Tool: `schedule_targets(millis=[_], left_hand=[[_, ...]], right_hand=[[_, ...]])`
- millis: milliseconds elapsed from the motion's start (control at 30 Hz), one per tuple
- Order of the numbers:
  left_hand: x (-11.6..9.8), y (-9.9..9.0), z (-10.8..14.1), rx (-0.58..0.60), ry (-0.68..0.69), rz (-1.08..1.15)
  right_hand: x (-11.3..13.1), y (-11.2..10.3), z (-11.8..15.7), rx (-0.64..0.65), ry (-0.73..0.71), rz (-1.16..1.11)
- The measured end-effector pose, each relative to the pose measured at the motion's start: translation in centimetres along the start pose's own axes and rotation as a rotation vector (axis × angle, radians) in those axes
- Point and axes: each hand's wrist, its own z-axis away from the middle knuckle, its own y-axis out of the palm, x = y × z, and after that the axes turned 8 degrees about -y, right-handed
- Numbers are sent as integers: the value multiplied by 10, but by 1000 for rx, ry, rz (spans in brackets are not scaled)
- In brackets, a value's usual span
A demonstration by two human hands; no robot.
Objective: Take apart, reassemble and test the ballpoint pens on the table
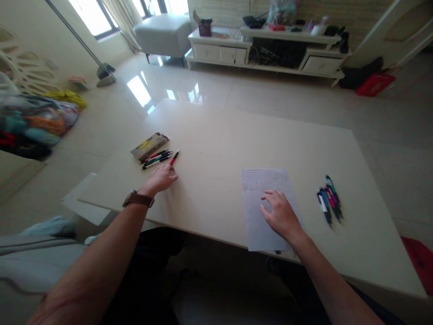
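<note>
My left hand [162, 177], a brown watch on its wrist, is closed on the near end of a red and black pen [175, 157]. Its fingertips are partly hidden from me. Right beside it several pens [157, 159] lie in a bunch against a grey and yellow box [149, 145]. Over a sheet of paper [262, 230] hovers or rests my right hand [279, 214], fingers apart and holding nothing. Dense rows of writing fill the sheet's upper part. To the right of the paper lies another group of several pens [329, 198] in different colours.
The pale table [216, 140] stretches away in front of me, its near edge just before my legs. Beyond it stand a white TV cabinet [219, 53] and a grey ottoman [164, 34]. Piled clothes or bags [43, 119] lie at the left.
</note>
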Motion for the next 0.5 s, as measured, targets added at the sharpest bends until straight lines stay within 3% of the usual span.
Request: schedule_targets(millis=[133,400,500], left_hand=[[-15,2,2,26,63,42],[-55,7,18,54,91,10],[-73,15,26,85,140,21]], right_hand=[[7,-9,4,85,3,-3],[9,-10,24,418,69,27],[1,-9,18,433,115,77]])
